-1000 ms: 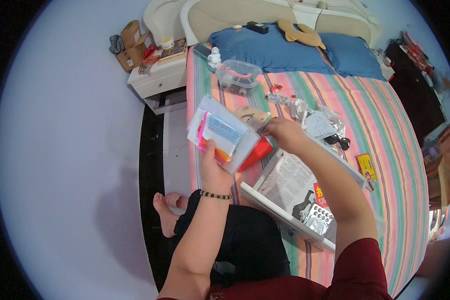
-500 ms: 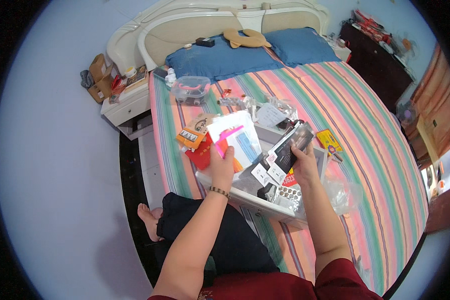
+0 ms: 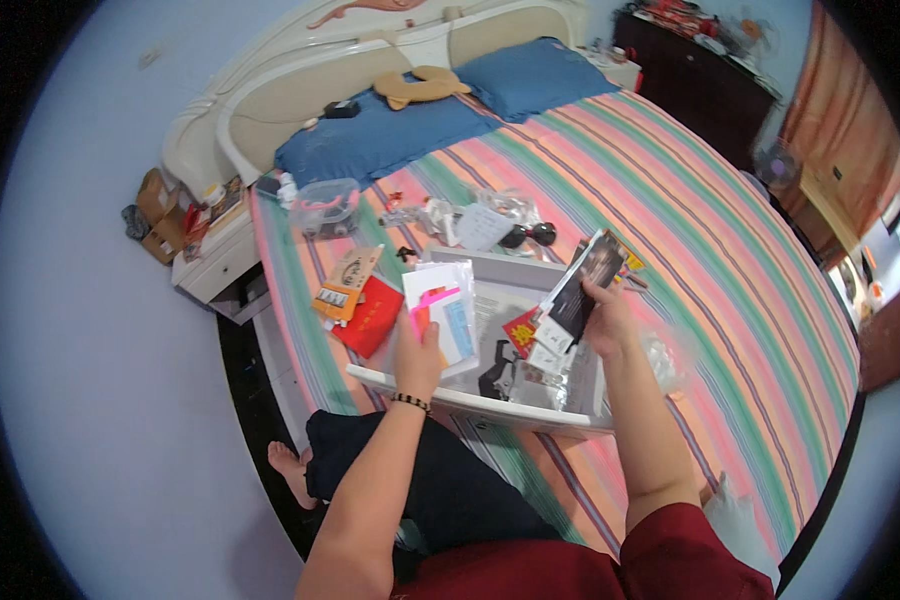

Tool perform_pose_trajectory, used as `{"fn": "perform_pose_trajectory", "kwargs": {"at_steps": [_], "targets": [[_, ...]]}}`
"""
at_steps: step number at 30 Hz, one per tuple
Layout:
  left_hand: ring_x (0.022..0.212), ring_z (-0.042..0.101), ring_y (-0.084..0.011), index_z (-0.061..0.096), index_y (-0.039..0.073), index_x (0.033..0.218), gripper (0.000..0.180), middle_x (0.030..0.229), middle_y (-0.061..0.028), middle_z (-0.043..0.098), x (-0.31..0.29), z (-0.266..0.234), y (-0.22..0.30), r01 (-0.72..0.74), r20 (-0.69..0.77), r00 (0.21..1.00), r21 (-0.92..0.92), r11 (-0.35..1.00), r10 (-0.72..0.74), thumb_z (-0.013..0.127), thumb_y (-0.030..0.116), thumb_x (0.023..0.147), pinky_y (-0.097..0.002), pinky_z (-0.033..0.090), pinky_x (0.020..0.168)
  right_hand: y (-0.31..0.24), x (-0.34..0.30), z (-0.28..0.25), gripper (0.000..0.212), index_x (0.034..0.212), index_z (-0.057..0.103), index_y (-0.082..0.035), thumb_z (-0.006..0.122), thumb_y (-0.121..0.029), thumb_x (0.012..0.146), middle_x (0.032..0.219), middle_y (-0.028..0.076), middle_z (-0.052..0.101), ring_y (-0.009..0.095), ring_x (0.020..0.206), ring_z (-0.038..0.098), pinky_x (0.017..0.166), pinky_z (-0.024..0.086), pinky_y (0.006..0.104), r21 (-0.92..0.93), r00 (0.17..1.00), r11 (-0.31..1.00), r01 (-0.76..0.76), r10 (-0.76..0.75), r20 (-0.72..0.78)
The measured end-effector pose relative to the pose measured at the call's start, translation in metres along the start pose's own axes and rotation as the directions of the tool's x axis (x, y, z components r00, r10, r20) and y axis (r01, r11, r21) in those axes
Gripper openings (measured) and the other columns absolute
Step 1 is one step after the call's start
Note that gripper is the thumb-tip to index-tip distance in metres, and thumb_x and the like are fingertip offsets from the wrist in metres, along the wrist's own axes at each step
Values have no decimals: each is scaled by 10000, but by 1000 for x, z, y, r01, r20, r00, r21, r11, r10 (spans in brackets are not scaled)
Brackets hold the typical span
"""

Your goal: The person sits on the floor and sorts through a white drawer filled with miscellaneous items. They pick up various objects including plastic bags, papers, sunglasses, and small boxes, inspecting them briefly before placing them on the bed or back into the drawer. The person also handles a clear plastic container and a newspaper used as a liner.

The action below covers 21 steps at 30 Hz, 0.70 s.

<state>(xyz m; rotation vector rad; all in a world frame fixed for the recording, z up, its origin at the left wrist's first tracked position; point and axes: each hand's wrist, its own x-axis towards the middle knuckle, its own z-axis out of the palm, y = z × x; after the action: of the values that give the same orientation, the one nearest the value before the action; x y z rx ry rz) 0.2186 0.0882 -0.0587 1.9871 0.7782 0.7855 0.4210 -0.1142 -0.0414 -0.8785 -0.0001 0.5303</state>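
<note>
My left hand (image 3: pixel 417 358) is closed round a sheaf of white papers (image 3: pixel 454 332) with pink and blue parts, held over the left side of a white drawer (image 3: pixel 482 410) on the bed. Over the drawer's right side, my right hand (image 3: pixel 610 318) grips a dark printed leaflet (image 3: pixel 582 290) together with small white cards (image 3: pixel 550 348). Between the two hands the drawer's inside shows a red packet (image 3: pixel 519 331), a black object (image 3: pixel 496 372) and clear plastic packets (image 3: pixel 542 388). A red envelope (image 3: pixel 372 318) lies left of the drawer, beside an orange-and-brown packet (image 3: pixel 348 282).
Beyond the drawer lie sunglasses (image 3: pixel 528 235), a white paper (image 3: pixel 482 227) and plastic bags. A clear box with a pink handle (image 3: pixel 325 207) stands farther left. Blue pillows (image 3: pixel 385 135) line the headboard; a white nightstand (image 3: pixel 215 250) stands at the left.
My hands have drawn apart, opening a gap between the papers and the leaflet, with more of the drawer's inside showing. Both still hold their things. The whole view has shifted.
</note>
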Motion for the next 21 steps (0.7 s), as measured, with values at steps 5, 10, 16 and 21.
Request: {"fn": "perform_pose_trajectory", "kwargs": {"at_steps": [5,10,16,21], "targets": [[1018,537,-376,367,-19,1237,451,1073,-252,556,3,2,-1,11,34,999,1,1000,-11,540,123,845,-405,413,860,-54,27,-84,256,1121,529,-82,565,-97,868,1018,72,585,222,932,591,877,484,410,84,963,996,25,-2,-268],[1024,524,-269,351,-59,1210,401,1119,-195,523,1,-4,14,80,67,995,-172,982,-70,520,77,873,-349,403,887,-81,68,-168,242,1112,515,-50,543,-61,871,1026,91,599,243,942,591,837,507,409,243,890,953,181,-54,-453],[1036,506,-236,358,-59,1216,397,1149,-165,509,3,-6,6,134,34,991,-290,948,-129,517,87,883,-328,396,897,-101,91,-216,204,1087,510,4,485,-86,906,1046,149,589,274,972,587,882,485,424,362,793,837,411,-133,-594],[1054,491,-209,371,-41,1228,384,1166,-130,502,7,-6,-9,158,2,985,-381,911,-170,507,62,885,-314,386,921,-101,72,-263,261,1061,500,-13,567,-171,865,977,99,588,241,852,600,798,492,402,175,692,951,254,-52,-720]]}}
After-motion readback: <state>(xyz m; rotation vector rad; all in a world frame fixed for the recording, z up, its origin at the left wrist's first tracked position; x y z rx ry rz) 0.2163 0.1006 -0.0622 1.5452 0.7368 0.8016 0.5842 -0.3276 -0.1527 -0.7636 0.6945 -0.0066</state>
